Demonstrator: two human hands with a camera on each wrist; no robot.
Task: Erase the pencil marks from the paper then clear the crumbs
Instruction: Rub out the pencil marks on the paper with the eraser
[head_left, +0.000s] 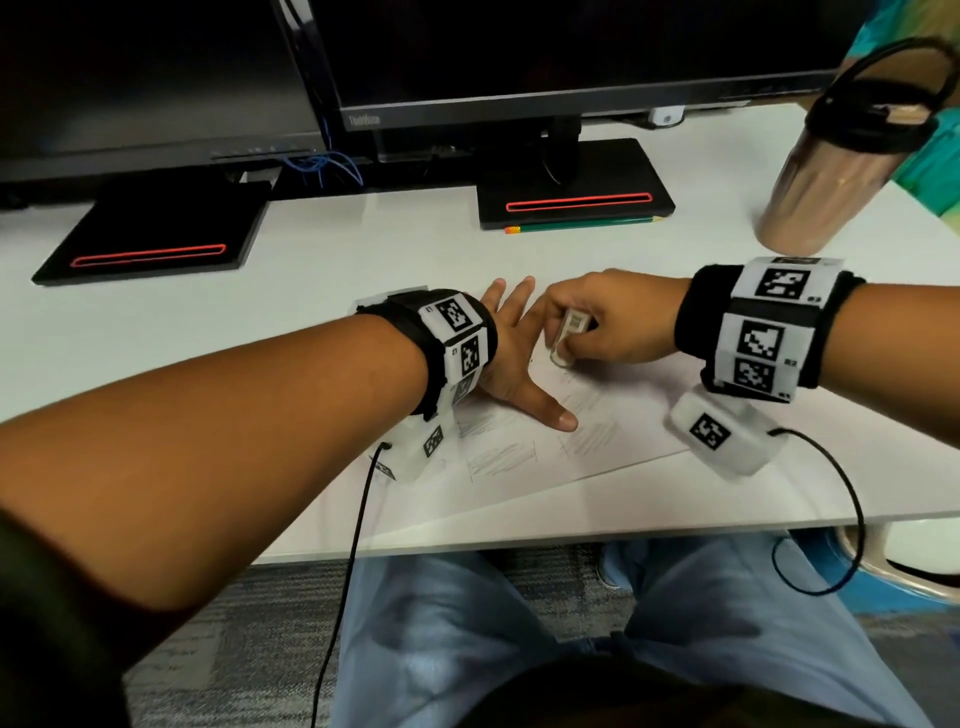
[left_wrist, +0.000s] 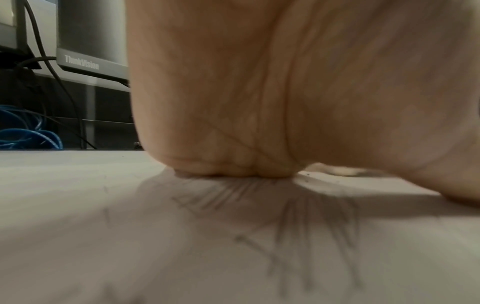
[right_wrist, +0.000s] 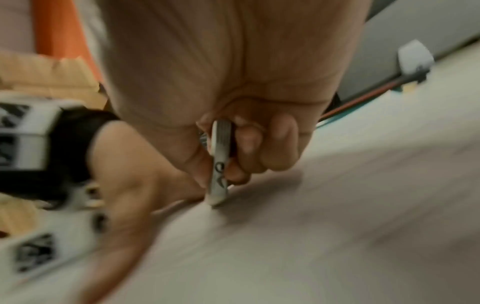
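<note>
A white sheet of paper (head_left: 524, 462) lies on the desk with several patches of grey pencil hatching (head_left: 589, 439). My left hand (head_left: 511, 358) lies flat on the sheet, fingers spread, thumb pointing right. My right hand (head_left: 592, 325) pinches a white eraser (head_left: 566, 338) in a printed sleeve, its lower end touching the paper beside the left hand. In the right wrist view the eraser (right_wrist: 221, 162) stands nearly upright, tip on the sheet, gripped between thumb and fingers. In the left wrist view the palm (left_wrist: 259, 102) presses on the hatching (left_wrist: 306, 222).
Two black monitor stands (head_left: 571, 182) (head_left: 156, 228) sit at the back of the white desk (head_left: 260, 332). A green pencil (head_left: 582, 223) lies against the right stand. A metallic tumbler (head_left: 831, 171) stands at the right. The desk's front edge is near my lap.
</note>
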